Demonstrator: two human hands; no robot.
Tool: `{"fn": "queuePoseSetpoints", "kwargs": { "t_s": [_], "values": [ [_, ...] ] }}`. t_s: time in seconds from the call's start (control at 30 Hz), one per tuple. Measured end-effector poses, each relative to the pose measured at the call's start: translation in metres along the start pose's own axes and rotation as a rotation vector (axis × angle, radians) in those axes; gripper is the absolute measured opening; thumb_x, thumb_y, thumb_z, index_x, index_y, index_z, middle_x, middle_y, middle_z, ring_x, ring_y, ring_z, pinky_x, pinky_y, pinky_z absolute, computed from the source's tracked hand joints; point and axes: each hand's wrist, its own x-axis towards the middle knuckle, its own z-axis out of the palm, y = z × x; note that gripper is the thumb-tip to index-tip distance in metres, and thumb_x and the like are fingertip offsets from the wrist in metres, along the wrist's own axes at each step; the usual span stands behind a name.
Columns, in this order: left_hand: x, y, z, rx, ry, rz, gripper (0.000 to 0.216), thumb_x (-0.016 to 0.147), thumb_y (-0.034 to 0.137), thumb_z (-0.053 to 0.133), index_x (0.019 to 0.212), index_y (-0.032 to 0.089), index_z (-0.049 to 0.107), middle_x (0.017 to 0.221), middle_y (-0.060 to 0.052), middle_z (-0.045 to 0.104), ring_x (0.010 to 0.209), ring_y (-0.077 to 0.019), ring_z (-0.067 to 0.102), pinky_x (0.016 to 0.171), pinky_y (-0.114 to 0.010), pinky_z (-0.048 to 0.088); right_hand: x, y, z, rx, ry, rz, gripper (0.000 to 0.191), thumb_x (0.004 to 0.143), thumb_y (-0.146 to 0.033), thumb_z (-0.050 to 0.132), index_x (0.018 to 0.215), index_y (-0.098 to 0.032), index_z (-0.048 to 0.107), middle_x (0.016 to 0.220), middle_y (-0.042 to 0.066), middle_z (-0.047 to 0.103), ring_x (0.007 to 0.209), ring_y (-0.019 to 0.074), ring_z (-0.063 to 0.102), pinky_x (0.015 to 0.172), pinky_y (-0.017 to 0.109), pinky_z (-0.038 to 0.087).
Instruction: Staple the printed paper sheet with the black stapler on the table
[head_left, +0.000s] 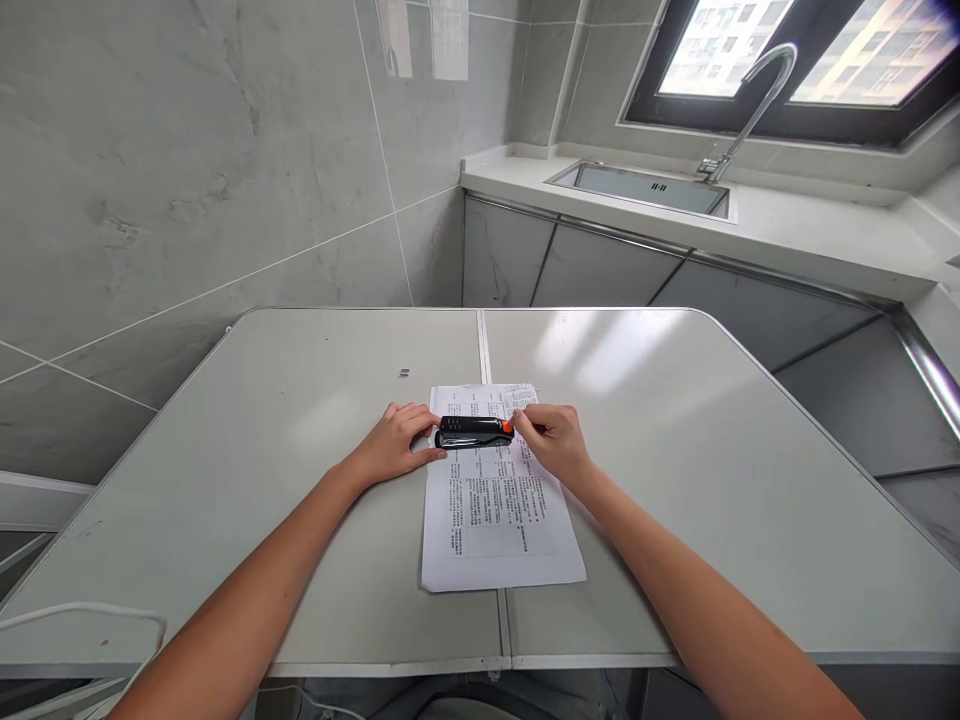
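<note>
A black stapler (474,427) with an orange piece at its right end lies sideways over printed sheets of paper (499,550). My left hand (397,440) steadies the stapler's left end between thumb and fingers. At the opposite end, my right hand (553,440) is closed, with thumb and index finger at the orange piece; its other fingers are curled in. Small strips of staples (403,373) rest on the table beyond my left hand.
The pale folding table (637,480) has a seam running down its middle. A white cable (90,607) crosses its near left corner. Behind it are a tiled wall (225,150) and a counter with a sink (645,188) and a tall faucet (757,110) under a window.
</note>
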Motion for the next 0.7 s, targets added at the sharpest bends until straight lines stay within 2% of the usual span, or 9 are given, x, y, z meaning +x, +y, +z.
{"fn": "queuePoseSetpoints", "kwargs": {
  "t_s": [0.1,0.27,0.4,0.63,0.7],
  "values": [
    [0.002,0.001,0.003,-0.022,0.023,-0.017,0.030,0.093,0.052,0.069,0.091,0.022,0.064,0.087,-0.003,0.063,0.085,-0.0224,0.057,0.086,-0.038,0.037,0.001,0.003,0.000,-0.005,-0.023,0.032,0.047,0.091,-0.021,0.053,0.059,-0.022,0.018,0.057,-0.005,0.017,0.054,0.0094,0.019,0.053,0.029,0.016],
    [0.004,-0.003,0.005,-0.080,0.049,-0.057,0.031,0.087,0.050,0.077,0.086,0.021,0.065,0.085,0.000,0.063,0.081,-0.0197,0.057,0.085,-0.036,0.037,0.004,0.003,0.000,-0.046,-0.101,-0.004,0.042,0.084,-0.014,0.052,0.065,-0.022,0.015,0.061,-0.005,0.016,0.059,0.0105,0.016,0.055,0.030,0.015],
    [0.005,-0.004,0.005,-0.108,0.054,-0.068,0.033,0.086,0.052,0.078,0.087,0.021,0.067,0.084,0.000,0.062,0.079,-0.0185,0.057,0.085,-0.035,0.037,0.007,-0.003,-0.001,-0.132,-0.162,-0.051,0.041,0.087,-0.015,0.050,0.065,-0.021,0.017,0.060,-0.004,0.021,0.059,0.0113,0.019,0.056,0.030,0.018],
    [0.005,-0.002,0.002,-0.108,0.057,-0.068,0.035,0.085,0.054,0.077,0.084,0.021,0.065,0.083,-0.001,0.061,0.080,-0.0195,0.057,0.081,-0.034,0.038,0.010,-0.003,-0.010,-0.338,-0.279,-0.258,0.041,0.099,-0.023,0.048,0.060,-0.021,0.037,0.059,-0.003,0.039,0.057,0.0128,0.034,0.056,0.031,0.023],
    [0.005,-0.001,0.002,-0.103,0.058,-0.064,0.035,0.085,0.053,0.077,0.083,0.021,0.065,0.083,0.000,0.061,0.080,-0.0195,0.057,0.082,-0.034,0.038,0.009,-0.001,-0.010,-0.313,-0.260,-0.237,0.040,0.102,-0.026,0.047,0.063,-0.022,0.044,0.062,-0.001,0.046,0.060,0.0144,0.042,0.057,0.030,0.029]
  ]
}}
